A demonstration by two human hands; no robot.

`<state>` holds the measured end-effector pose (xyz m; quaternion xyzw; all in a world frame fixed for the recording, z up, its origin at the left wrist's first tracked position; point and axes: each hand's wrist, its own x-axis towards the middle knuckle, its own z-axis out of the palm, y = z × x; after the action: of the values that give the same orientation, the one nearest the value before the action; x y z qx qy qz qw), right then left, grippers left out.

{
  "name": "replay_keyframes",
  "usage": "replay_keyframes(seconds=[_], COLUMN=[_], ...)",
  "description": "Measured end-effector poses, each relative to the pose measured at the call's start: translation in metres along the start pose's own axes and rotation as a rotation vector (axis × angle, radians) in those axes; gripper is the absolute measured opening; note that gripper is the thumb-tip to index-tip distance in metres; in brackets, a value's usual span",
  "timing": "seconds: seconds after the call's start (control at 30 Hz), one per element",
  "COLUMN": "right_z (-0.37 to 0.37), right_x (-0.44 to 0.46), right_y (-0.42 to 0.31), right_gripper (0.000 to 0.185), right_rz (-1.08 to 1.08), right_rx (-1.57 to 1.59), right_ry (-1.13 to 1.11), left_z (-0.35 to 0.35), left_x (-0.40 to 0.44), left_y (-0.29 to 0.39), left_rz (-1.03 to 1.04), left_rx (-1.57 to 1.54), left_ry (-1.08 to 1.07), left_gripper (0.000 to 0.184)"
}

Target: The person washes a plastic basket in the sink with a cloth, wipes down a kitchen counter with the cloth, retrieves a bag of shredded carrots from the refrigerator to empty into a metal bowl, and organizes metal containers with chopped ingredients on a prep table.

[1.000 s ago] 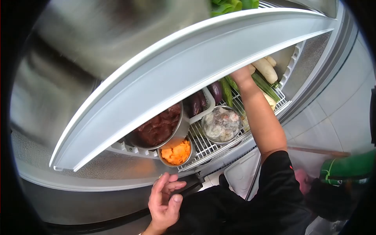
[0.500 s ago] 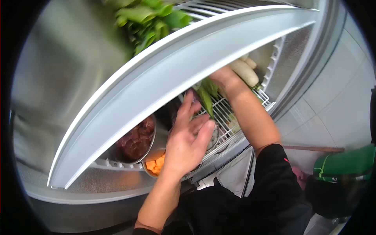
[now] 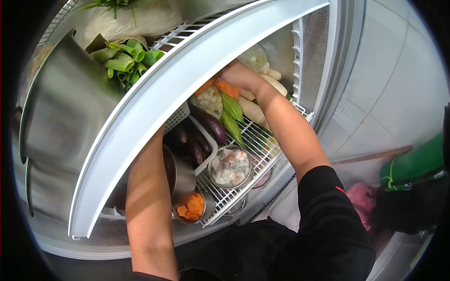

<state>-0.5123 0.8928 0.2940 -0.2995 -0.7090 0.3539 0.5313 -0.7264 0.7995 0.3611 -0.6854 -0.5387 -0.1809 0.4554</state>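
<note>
Grip can't be made out on the right hand [image 3: 235, 75] by the far orange produce [image 3: 228, 89], left hand's hidden; nearer bitter melons [image 3: 231, 115] shouldn't be squashed.

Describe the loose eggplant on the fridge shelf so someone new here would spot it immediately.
Find the wire shelf below the curved white panel. On it, beside the white basket, lies a long purple eggplant. Unlike the eggplants inside, it lies outside the basket, next to the green bitter melons.
</note>
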Motion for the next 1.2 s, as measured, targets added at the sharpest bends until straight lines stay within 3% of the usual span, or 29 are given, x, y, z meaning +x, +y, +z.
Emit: replay_keyframes(seconds=[0.03, 0.07, 0.13, 0.17, 0.27, 0.43, 0.5, 0.57, 0.67, 0.77, 0.9, 0.97, 1.03, 1.13, 1.2], right_z=[-0.003, -0.002, 0.009, 0.020, 0.073, 0.065, 0.063, 0.043, 0.025, 0.019, 0.015, 0.006, -0.006, -0.025, -0.032], right_x=[-0.001, 0.002, 0.014, 0.019, 0.003, 0.024, 0.043, 0.054, 0.050, 0.065, 0.050, -0.004, -0.043, -0.061, -0.069], right_y=[0.000, 0.002, 0.008, 0.016, 0.008, 0.009, 0.026, 0.005, -0.022, 0.023, 0.025, -0.015, -0.025, 0.004, 0.017], right_gripper=[0.026, 0.025, 0.024, 0.027, 0.034, 0.054, 0.055, 0.045, 0.031, 0.026, 0.029, 0.033, 0.031, 0.035, 0.038], right_rz=[-0.062, -0.071, -0.086, -0.223, -0.464, -0.245, -0.361, -0.275, -0.229, -0.196, 0.170, 0.059, -0.070, 0.155, 0.187], right_rx=[-0.214, -0.231, -0.263, -0.414, -0.824, -1.093, -1.117, -1.016, -0.857, -0.175, 0.887, 0.741, 0.956, 1.034, 1.117], right_ry=[0.028, 0.093, 0.219, 0.169, 0.016, -0.115, 0.085, -0.121, -0.038, 0.243, 0.510, 0.552, 0.381, 0.564, 0.619], left_z=[0.009, 0.025, 0.013, -0.023, -0.041, -0.051, -0.053, -0.055, -0.058, -0.059, -0.060, -0.060, -0.062, -0.068, -0.076], left_x=[-0.007, -0.020, -0.024, -0.011, -0.006, -0.012, -0.014, -0.015, -0.016, -0.016, -0.015, -0.012, -0.013, -0.014, -0.015], left_y=[-0.013, -0.033, -0.030, -0.010, -0.010, -0.016, -0.015, -0.015, -0.015, -0.015, -0.007, -0.005, -0.003, -0.005, 0.001], left_rz=[0.024, 0.096, -0.056, -0.287, -0.437, -0.510, -0.515, -0.521, -0.528, -0.533, -0.531, -0.541, -0.545, -0.547, -0.541], left_rx=[0.086, 0.205, 0.174, 0.026, -0.147, -0.229, -0.242, -0.253, -0.262, -0.271, -0.274, -0.278, -0.280, -0.306, -0.331], left_ry=[0.028, 0.078, 0.002, -0.118, -0.183, -0.214, -0.222, -0.228, -0.233, -0.240, -0.249, -0.263, -0.279, -0.319, -0.359], left_gripper=[0.028, 0.028, 0.027, 0.026, 0.025, 0.029, 0.031, 0.034, 0.038, 0.042, 0.048, 0.051, 0.054, 0.059, 0.063])
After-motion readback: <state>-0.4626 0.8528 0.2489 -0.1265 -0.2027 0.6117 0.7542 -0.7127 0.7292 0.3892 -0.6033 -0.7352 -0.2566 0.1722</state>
